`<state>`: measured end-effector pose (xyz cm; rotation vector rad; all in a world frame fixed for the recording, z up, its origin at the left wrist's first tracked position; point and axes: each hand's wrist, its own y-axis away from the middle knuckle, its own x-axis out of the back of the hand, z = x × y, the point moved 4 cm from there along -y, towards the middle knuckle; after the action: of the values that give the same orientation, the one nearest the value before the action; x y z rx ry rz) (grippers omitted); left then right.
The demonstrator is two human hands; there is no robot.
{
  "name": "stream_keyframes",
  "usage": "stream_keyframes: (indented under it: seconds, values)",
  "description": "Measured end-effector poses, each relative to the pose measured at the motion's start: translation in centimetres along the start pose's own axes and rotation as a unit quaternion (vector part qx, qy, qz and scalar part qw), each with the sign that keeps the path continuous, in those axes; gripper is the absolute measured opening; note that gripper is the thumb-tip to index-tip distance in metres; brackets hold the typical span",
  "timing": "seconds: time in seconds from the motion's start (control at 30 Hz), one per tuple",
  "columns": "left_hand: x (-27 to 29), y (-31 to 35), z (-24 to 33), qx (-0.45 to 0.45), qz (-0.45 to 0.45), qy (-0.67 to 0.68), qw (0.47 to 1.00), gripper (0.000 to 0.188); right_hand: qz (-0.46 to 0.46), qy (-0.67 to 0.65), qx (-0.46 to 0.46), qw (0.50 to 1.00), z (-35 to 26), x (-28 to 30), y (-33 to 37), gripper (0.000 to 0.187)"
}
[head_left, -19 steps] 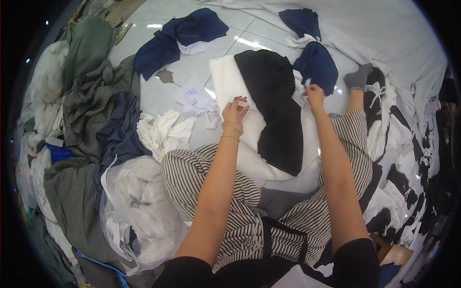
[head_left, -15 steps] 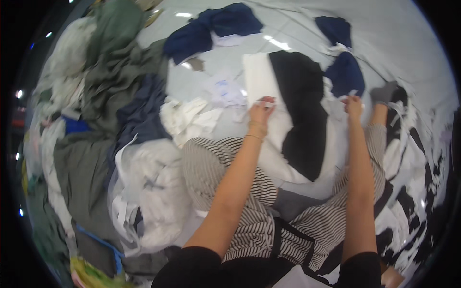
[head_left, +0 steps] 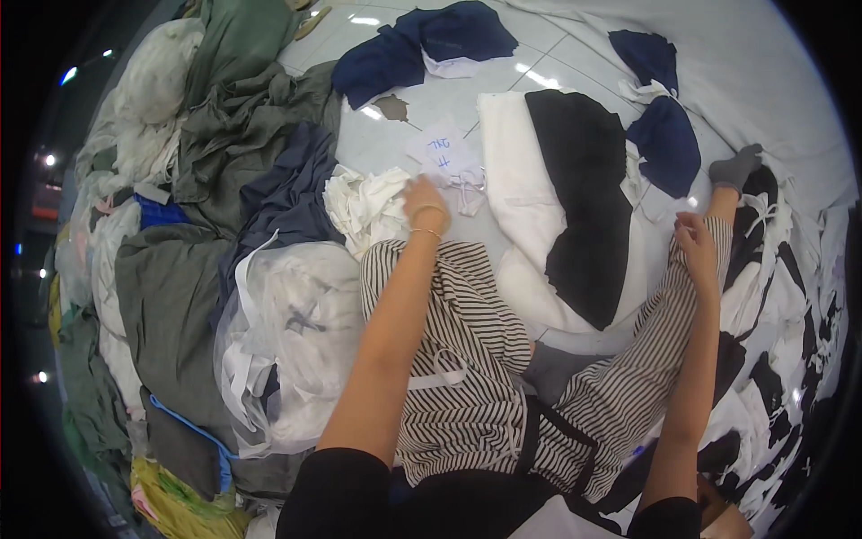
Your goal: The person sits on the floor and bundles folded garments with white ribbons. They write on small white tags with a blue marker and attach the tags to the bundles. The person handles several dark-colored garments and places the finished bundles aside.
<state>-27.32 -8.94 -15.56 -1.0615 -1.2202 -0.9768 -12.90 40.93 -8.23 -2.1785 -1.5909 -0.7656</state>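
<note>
My left hand [head_left: 424, 199] is at the right edge of a small pile of crumpled white cloth pieces [head_left: 364, 208]. Its fingers are smeared by motion, so I cannot see whether they grip anything. Over my striped right trouser leg hovers my right hand [head_left: 697, 241], fingers loosely bent and apart, with nothing visible in them. Between my spread legs and beyond lies a stack of white fabric [head_left: 519, 171] with a black fabric piece [head_left: 582, 202] along it. A thin translucent bag [head_left: 433, 154] with blue handwriting lies just past my left hand.
Navy cloth pieces [head_left: 467, 34] lie farther off on the tiled floor, with another navy piece [head_left: 666, 148] at the right. Grey-green cloth [head_left: 171, 301] and a clear bag of white fabric [head_left: 310, 350] crowd the left. Black and white scraps [head_left: 763, 386] heap up at the right.
My left hand has moved left, off the white fabric to the white pile. My right hand has come down and nearer, away from the navy piece. The view has shifted slightly.
</note>
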Motion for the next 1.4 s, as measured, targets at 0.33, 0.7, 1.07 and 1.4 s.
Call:
stream_keyframes:
  seconds: [0.33,0.7,1.07,1.4]
  values:
    - [4.8,-3.5,-4.3,0.033,-0.126,0.003,0.991,0.020,0.020,-0.212,-0.070,0.975,-5.6,3.8,16.3,0.025]
    - [3.2,-4.8,-4.9,-0.145,-0.116,0.050,0.981,0.046,-0.102,-0.338,-0.084,0.932,-7.5,-5.2,20.7,0.022]
    - [-4.8,-3.5,-0.9,-0.025,-0.112,0.042,0.993,0.016,-0.049,-0.272,-0.134,0.952,-5.8,-2.5,24.9,0.019]
    - [9.5,-7.9,-10.4,0.029,-0.221,0.721,0.656,0.019,-0.107,-0.303,-0.110,0.941,-9.0,-5.7,21.7,0.021]
